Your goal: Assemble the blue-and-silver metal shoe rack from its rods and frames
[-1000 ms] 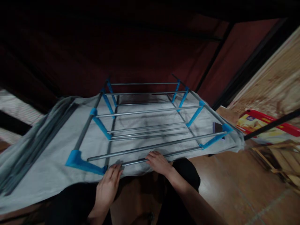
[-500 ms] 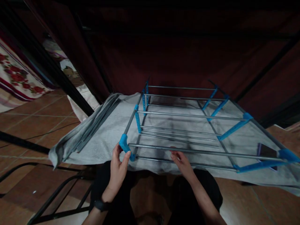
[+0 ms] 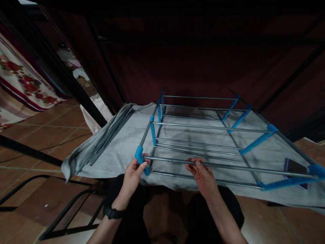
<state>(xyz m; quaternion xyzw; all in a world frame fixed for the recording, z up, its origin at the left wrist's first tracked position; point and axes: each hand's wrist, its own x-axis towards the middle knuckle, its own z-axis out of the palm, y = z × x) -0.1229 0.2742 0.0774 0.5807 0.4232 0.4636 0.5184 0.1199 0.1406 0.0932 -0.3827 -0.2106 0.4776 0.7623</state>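
Observation:
A rack frame of grey metal tubes and blue plastic connectors lies before me on a grey cloth [image 3: 119, 145]. My left hand [image 3: 133, 176] is closed on the blue connector [image 3: 139, 156] at the frame's near left corner, thumb in front and fingers behind. The near upper metal tube [image 3: 233, 166] runs rightward from that connector. My right hand [image 3: 204, 176] pinches this tube left of its middle, with thumb and fingers around it. Below it lies the lower front tube [image 3: 175, 175]. Another blue connector [image 3: 286, 181] joins the tubes at the near right.
Several loose grey tubes [image 3: 109, 137] lie on the cloth at left. A dark flat phone-like object [image 3: 296, 168] rests under the frame's right end. A black metal chair frame [image 3: 73, 200] stands at lower left. Dark red fabric [image 3: 193, 67] hangs behind.
My right hand has come up and closed on the near upper tube. The left hand stays at the corner connector, its fingers now further around it. The view has shifted slightly.

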